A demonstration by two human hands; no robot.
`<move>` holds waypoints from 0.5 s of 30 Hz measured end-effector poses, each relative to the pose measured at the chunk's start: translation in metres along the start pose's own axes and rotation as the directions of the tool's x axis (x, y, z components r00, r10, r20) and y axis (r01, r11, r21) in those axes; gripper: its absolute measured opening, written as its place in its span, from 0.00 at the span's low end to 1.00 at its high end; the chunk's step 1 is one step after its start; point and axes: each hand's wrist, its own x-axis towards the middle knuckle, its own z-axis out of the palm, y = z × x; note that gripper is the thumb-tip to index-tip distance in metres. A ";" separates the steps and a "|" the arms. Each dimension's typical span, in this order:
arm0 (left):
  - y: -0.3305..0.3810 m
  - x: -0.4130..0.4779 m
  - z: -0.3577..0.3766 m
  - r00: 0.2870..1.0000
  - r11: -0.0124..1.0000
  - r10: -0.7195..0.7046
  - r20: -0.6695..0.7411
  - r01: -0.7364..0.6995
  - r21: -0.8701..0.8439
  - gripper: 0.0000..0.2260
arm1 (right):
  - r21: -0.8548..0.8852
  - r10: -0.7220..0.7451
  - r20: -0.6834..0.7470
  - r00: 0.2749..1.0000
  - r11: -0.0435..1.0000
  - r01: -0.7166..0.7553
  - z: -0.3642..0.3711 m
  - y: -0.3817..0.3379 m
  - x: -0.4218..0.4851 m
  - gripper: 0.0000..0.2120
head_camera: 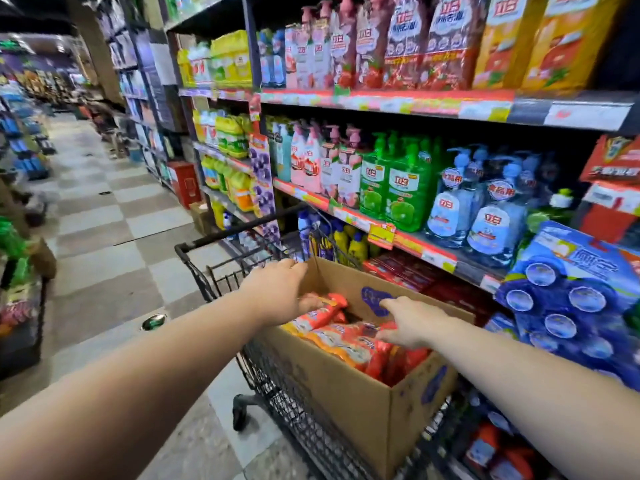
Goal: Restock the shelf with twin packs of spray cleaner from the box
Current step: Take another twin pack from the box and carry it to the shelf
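Note:
An open cardboard box [360, 403] rides in a black wire trolley [214, 275] beside the shelf [408, 244]. Inside lie several orange-red twin packs of spray cleaner [346, 344]. My left hand [277, 292] reaches over the box's left rim, its fingers curled round the top of one pack [325, 311] that sticks up at an angle. My right hand [412, 323] lies over the packs in the middle of the box, fingers extended and touching them. Similar orange bottles [498, 452] stand low on the shelf at the lower right.
Shelves on the right carry green, pink and blue soap bottles [408, 188]. Blue toilet-cleaner packs [575, 299] hang close to my right arm. The tiled aisle [104, 237] runs away to the left, with stock along both sides.

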 end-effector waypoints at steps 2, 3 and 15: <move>-0.006 0.015 0.009 1.000 0.999 0.031 0.000 -0.031 -0.021 0.35 | -0.001 0.042 0.009 0.999 0.999 -0.042 0.003 0.001 0.010 0.35; -0.010 0.022 0.013 0.999 0.999 0.040 0.004 -0.040 -0.025 0.35 | -0.001 0.060 0.016 0.998 0.998 -0.060 0.005 0.001 0.016 0.35; -0.040 0.151 0.029 0.965 0.967 0.247 0.088 -0.251 0.034 0.34 | 0.156 0.222 0.069 0.973 0.961 -0.231 0.012 0.016 0.122 0.35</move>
